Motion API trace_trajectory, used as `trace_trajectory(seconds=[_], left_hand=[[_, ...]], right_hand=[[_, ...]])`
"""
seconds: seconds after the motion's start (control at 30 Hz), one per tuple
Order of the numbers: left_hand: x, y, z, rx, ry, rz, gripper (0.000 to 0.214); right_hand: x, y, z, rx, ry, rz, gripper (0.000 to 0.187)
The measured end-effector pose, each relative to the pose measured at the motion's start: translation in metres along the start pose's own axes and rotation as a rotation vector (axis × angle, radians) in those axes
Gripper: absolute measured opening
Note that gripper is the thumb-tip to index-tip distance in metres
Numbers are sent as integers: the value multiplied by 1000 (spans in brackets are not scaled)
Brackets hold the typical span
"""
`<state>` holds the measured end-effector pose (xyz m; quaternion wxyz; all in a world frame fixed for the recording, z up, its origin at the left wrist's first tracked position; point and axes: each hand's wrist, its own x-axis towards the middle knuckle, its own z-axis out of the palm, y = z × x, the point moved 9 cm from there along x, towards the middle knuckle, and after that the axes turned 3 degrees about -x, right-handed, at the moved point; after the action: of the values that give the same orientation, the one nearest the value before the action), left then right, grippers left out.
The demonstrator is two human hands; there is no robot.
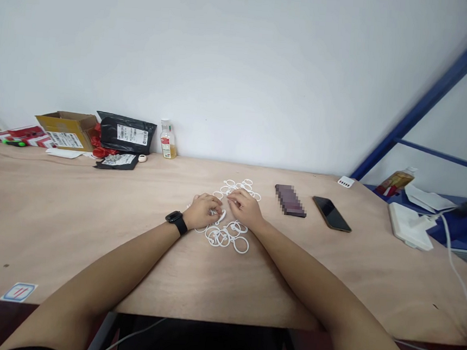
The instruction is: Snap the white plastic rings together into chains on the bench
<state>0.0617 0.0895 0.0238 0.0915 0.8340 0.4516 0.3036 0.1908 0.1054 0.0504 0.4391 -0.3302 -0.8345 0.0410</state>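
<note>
On the wooden table (89, 238) lie several white plastic rings. One pile of rings (227, 237) sits just in front of my hands, and a looser group of rings (241, 187) lies behind them. My left hand (202, 210), with a black watch (176, 222) on the wrist, is closed on a white ring (220, 216) between the two hands. My right hand (245, 207) rests palm down beside it, fingertips touching the same ring. Whether the right hand grips it is hidden by the fingers.
Right of my hands lie a blurred dark rectangle (290, 200) and a black phone (331, 213). A white power strip (409, 226) with a cable sits at the far right. At the back left stand a cardboard box (66, 129), a black parcel (127, 133) and a small bottle (167, 140).
</note>
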Motion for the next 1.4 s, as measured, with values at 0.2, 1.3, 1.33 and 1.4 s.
trace_trajectory(seconds=[0.2,1.3,1.33,1.4], left_hand=[[0,-2,1,48,-6,-9,15],[-6,21,-33,13,240,194,15],[-6,23,-33,16,234,197,14],[-6,23,-33,23,227,181,14]], right_hand=[[-5,-17,17,115,-183,-144,30],[2,-19,8,205,-104,-25,11],[2,-19,9,208,-107,-27,11],[1,-20,9,201,-101,-23,11]])
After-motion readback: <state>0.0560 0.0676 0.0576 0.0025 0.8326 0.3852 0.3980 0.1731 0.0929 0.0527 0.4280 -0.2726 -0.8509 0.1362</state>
